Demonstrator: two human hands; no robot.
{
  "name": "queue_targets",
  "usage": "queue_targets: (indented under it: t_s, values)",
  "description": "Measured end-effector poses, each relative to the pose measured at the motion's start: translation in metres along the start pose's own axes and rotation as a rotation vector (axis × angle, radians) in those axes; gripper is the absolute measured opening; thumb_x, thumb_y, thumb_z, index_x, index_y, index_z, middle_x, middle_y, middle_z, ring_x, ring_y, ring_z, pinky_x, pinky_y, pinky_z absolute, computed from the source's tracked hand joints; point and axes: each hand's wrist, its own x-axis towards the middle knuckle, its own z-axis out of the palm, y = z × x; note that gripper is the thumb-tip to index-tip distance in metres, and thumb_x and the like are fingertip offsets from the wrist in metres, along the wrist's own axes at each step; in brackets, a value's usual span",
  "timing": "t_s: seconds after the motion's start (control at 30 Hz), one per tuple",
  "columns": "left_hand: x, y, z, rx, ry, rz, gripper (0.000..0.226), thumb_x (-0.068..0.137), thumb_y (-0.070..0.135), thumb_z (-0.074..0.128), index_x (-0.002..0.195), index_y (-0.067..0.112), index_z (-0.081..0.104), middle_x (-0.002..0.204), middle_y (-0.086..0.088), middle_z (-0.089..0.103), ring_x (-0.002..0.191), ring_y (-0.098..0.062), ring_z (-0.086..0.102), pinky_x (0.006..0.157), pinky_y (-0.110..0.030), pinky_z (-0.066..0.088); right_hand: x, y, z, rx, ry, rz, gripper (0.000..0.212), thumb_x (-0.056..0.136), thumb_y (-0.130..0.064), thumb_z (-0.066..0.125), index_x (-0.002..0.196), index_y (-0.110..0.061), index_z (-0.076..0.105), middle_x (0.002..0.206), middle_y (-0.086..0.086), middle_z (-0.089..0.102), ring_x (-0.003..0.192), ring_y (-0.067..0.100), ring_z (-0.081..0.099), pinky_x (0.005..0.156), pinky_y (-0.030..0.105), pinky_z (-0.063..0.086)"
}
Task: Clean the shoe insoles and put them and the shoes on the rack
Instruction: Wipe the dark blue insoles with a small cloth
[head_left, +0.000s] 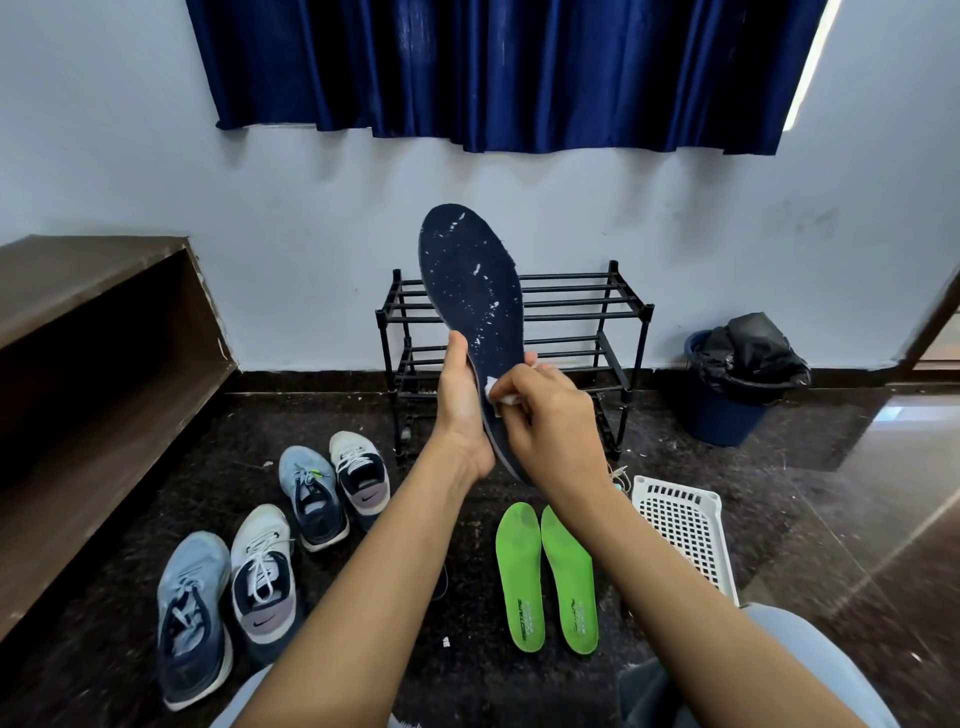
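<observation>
My left hand grips a dark navy insole by its heel end and holds it upright in front of the black rack. White flecks dot the insole's face. My right hand pinches a small white tissue against the insole's lower part. Two green insoles lie side by side on the dark floor below my right arm. Several sneakers stand on the floor to the left: a blue pair and a white pair.
The two-tier rack stands against the white wall. A white perforated basket lies right of the green insoles. A blue bin with a black liner stands at the right. A brown wooden shelf unit fills the left side.
</observation>
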Motion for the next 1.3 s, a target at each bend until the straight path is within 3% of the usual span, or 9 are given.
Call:
queue_targets:
  t_s: [0.13,0.33,0.47,0.67,0.73,0.97,1.07,1.23,1.3]
  values:
    - [0.002,0.006,-0.006,-0.036,0.054,0.029,0.077,0.096,0.068,0.026,0.093,0.003,0.067,0.082,-0.01,0.069,0.08,-0.023,0.07,0.079,-0.034,0.056,-0.007,-0.003,0.002,0.026,-0.076,-0.032,0.016,0.073,-0.004,0.052,0.081,-0.013,0.063,0.077,0.003,0.062,0.076,0.021,0.058,0.068,0.026,0.044]
    - [-0.004,-0.006,0.003,-0.058,0.06,0.039,0.068,0.098,0.062,0.029,0.073,0.017,0.074,0.077,-0.001,0.07,0.07,-0.014,0.068,0.067,-0.024,0.054,0.009,0.005,-0.001,-0.183,-0.036,-0.204,0.021,0.08,-0.012,0.042,0.077,-0.006,0.062,0.07,0.007,0.06,0.078,0.027,0.051,0.055,0.038,0.049]
    - [-0.004,-0.008,0.007,-0.073,0.031,0.014,0.062,0.097,0.064,0.028,0.085,0.017,0.067,0.078,0.0,0.068,0.074,-0.015,0.067,0.068,-0.025,0.053,0.011,0.008,-0.003,-0.216,-0.008,-0.169,0.017,0.078,-0.008,0.044,0.077,-0.006,0.061,0.067,0.006,0.059,0.073,0.027,0.051,0.053,0.036,0.046]
    - [0.002,0.002,0.0,-0.048,0.051,0.028,0.076,0.096,0.068,0.023,0.084,0.007,0.066,0.071,-0.008,0.07,0.068,-0.02,0.068,0.075,-0.032,0.054,0.002,0.005,-0.009,0.056,-0.138,-0.049,0.017,0.073,0.005,0.062,0.081,-0.01,0.063,0.08,-0.002,0.067,0.073,0.021,0.061,0.068,0.026,0.042]
    - [0.002,0.004,-0.001,-0.052,0.05,0.038,0.076,0.096,0.068,0.023,0.083,0.007,0.067,0.071,-0.008,0.071,0.069,-0.021,0.069,0.085,-0.036,0.052,0.001,0.005,-0.007,0.049,-0.16,-0.072,0.015,0.074,0.001,0.059,0.082,-0.012,0.062,0.081,0.0,0.065,0.076,0.022,0.059,0.068,0.028,0.043]
    - [-0.003,-0.008,0.006,-0.063,0.012,0.0,0.065,0.097,0.065,0.029,0.077,0.018,0.07,0.074,-0.001,0.07,0.072,-0.016,0.069,0.076,-0.032,0.051,0.016,0.015,-0.002,-0.16,-0.016,-0.11,0.021,0.081,-0.013,0.038,0.083,-0.007,0.058,0.072,0.005,0.062,0.075,0.027,0.05,0.055,0.038,0.047]
    - [-0.002,-0.009,0.006,-0.052,0.007,0.003,0.064,0.098,0.062,0.029,0.072,0.02,0.069,0.071,0.0,0.069,0.068,-0.014,0.069,0.073,-0.031,0.05,0.014,0.014,-0.001,-0.157,-0.002,-0.074,0.022,0.081,-0.011,0.037,0.083,-0.006,0.059,0.073,0.006,0.064,0.075,0.027,0.052,0.06,0.037,0.044]
    - [-0.002,-0.005,0.0,0.014,0.024,-0.024,0.063,0.098,0.063,0.026,0.105,0.012,0.062,0.093,-0.007,0.063,0.083,-0.018,0.062,0.076,-0.029,0.051,0.007,0.014,0.0,-0.059,-0.102,-0.016,0.016,0.074,0.005,0.057,0.081,-0.009,0.06,0.079,0.005,0.065,0.073,0.026,0.056,0.066,0.029,0.039]
    - [-0.001,-0.004,-0.002,0.046,0.037,-0.027,0.069,0.099,0.062,0.023,0.099,0.009,0.066,0.09,-0.007,0.066,0.078,-0.018,0.062,0.074,-0.029,0.052,0.003,0.016,0.001,-0.077,-0.153,0.024,0.016,0.076,0.001,0.059,0.082,-0.013,0.063,0.082,0.005,0.066,0.076,0.026,0.058,0.069,0.033,0.042]
